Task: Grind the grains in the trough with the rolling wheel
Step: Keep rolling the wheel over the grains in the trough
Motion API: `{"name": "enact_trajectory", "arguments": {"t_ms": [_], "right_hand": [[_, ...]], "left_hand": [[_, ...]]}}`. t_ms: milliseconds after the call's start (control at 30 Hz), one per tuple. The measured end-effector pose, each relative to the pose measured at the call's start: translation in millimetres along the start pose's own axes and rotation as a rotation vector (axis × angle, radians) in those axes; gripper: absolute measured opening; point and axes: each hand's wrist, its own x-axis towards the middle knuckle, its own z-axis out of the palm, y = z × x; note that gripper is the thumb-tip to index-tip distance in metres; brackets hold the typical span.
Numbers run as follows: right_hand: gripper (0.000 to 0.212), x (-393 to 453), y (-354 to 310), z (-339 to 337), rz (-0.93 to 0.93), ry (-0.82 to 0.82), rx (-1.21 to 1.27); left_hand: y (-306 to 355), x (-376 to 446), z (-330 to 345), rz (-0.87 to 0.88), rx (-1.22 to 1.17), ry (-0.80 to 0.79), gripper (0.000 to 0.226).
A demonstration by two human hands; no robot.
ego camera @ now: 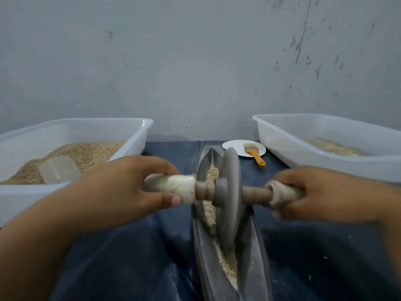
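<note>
Left hand [121, 187] and right hand [321, 192] each grip the wheel [230, 192] axle; press evenly, roll along the trough [256, 246], crushing grain [225, 263]

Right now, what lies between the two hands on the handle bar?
In the head view, the grey rolling wheel stands between the left hand and the right hand, upright in the trough, with bare stretches of wooden axle beside it.

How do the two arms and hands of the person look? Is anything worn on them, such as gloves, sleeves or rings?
The left hand and the right hand are both bare, with no gloves. No ring, watch or bracelet shows. Both forearms are uncovered as far as the picture edge, so no sleeve is in view. The left thumbnail is short and unpainted. The right hand is somewhat blurred, so small details there cannot be told.
</note>
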Motion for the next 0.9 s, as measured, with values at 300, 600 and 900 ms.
{"name": "enact_trajectory", "arguments": {"t_ms": [300, 600, 900], "right_hand": [[0.028, 22, -4, 18, 0.058, 0.294, -0.180], [0.052, -9, -1, -8, -0.045, -0.104, 0.015], [0.017, 28, -4, 24, -0.029, 0.407, -0.238]], "left_hand": [[2, 16, 18, -0.032, 0.108, 0.184, 0.037], [-5, -3, -8, 0.048, -0.054, -0.048, 0.048], [1, 16, 23, -0.047, 0.085, 0.198, 0.030]]}}
